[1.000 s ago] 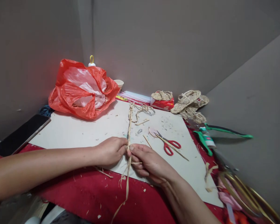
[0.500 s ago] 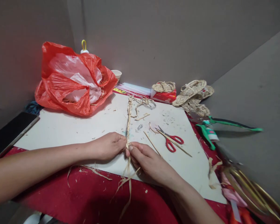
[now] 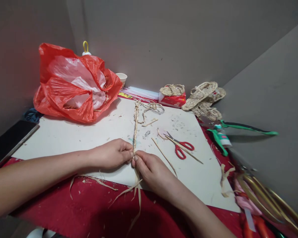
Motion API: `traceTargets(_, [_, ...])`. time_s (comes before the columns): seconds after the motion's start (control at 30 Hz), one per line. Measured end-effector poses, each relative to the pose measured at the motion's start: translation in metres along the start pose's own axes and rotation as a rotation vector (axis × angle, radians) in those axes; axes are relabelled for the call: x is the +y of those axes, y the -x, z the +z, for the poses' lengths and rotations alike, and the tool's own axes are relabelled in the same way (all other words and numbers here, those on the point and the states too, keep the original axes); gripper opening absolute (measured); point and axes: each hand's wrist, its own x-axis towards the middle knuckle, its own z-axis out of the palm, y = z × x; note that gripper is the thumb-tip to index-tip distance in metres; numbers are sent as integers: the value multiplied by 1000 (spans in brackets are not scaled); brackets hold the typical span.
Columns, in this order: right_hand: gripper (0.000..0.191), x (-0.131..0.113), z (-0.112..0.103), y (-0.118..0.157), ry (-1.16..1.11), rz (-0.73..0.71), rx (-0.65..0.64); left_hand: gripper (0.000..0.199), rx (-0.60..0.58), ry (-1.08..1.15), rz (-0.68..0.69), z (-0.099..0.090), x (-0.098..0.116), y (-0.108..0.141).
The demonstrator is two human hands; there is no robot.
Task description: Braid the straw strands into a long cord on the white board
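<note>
A braided straw cord runs down the middle of the white board. At its lower end my left hand and my right hand meet, thumbs and fingers pinched on the braid from either side. Below them loose straw strands hang over the red cloth. The exact crossing of strands is hidden by my fingertips. To the right of my right hand lie red-handled scissors, blades slightly apart, with a thin straw strip across them.
At the back left sits a red plastic bag with straw inside, beside a paper cup. Coiled braids lie at the back right. Green-handled pliers, gold-handled shears and a dark phone-like slab flank the board.
Both hands stay pinched at the braid's lower end, with the fingers slightly shifted. The hanging strands have swung a little. The whole view has moved slightly.
</note>
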Motion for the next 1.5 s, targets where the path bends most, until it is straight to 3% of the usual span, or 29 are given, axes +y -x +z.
traceTargets(0.2, [25, 0, -3, 3, -57, -16, -16, 23, 138, -40, -14, 7, 4, 4])
traceTargets(0.37, [28, -2, -13, 8, -59, 10, 22, 24, 148, -43, -1, 8, 7, 6])
traceTargets(0.57, [30, -2, -12, 8, -283, 156, -120, 28, 134, -22, 53, 10, 4, 6])
traceTargets(0.67, [31, -3, -5, 9, -347, 187, -127, 29, 141, 13, 60, 11, 0, 5])
traceTargets(0.9, [30, -6, 8, 13, -161, 86, -19, 28, 128, 216, 90, 13, -5, 4])
traceTargets(1.23, [31, -6, 16, 12, 113, 37, 81, 27, 196, 192, 39, 13, 0, 5])
traceTargets(1.37, [28, -10, 15, 15, 217, -12, 14, 26, 205, 229, 35, 14, 0, 5])
traceTargets(1.5, [33, -19, 2, 24, 179, -107, -208, 26, 184, 271, 26, 13, -2, 6])
